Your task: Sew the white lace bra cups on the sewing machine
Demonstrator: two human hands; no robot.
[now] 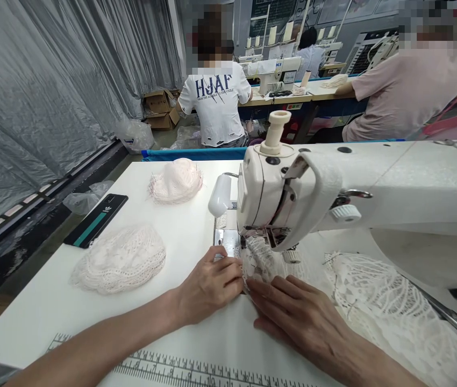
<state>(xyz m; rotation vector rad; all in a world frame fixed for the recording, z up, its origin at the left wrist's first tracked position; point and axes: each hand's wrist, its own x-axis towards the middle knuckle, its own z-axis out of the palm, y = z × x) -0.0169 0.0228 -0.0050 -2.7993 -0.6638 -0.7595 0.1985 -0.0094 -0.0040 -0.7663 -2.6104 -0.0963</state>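
Observation:
A white lace piece [266, 259] lies under the head of the white sewing machine [357, 183], beside the metal needle plate [227, 241]. My left hand [214, 282] is closed at the left edge of this lace, fingers curled and pressed together; the fingertips' grip is partly hidden. Flat on the near edge of the same lace, my right hand [299, 317] has its fingers stretched toward the presser foot area. The needle itself is hard to make out behind the machine head. More white lace [390, 306] is spread to the right of my right hand.
Two pale lace bundles, one nearer [121, 260] and one farther [177, 181], sit on the white table [188, 231] near a black-and-green case [96, 220]. Scissors [440, 309] lie at the right. A printed ruler [196, 373] runs along the front. People [218, 102] sit at machines beyond.

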